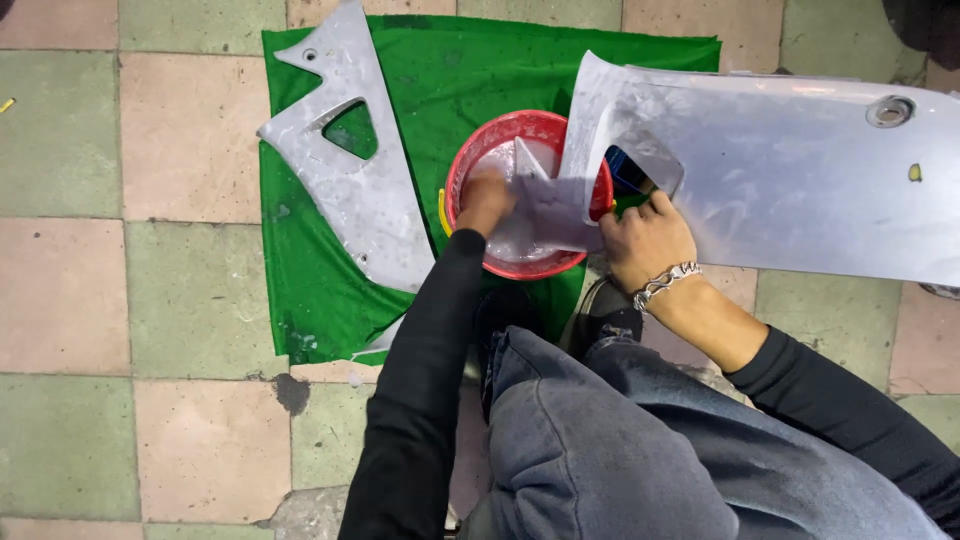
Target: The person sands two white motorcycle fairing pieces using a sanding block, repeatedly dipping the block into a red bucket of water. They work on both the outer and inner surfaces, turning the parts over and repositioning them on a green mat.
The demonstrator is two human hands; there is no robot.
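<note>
A large grey body panel (800, 170) stretches to the right, its pointed end dipping into a red bucket (490, 135) of cloudy water. My right hand (648, 240) grips the panel at the edge of a cut-out hole; a silver bracelet sits on that wrist. My left hand (485, 200) is blurred, down in the bucket against the panel's wet tip; whether it holds anything I cannot tell. A second grey panel (355, 170) with a triangular hole lies flat to the left on a green cloth (310, 280).
The floor is pink and green checkered tile (190, 140). My knees in blue jeans (620, 440) fill the bottom centre, with a dark shoe (605, 315) just below the bucket. A dark object sits in the top right corner.
</note>
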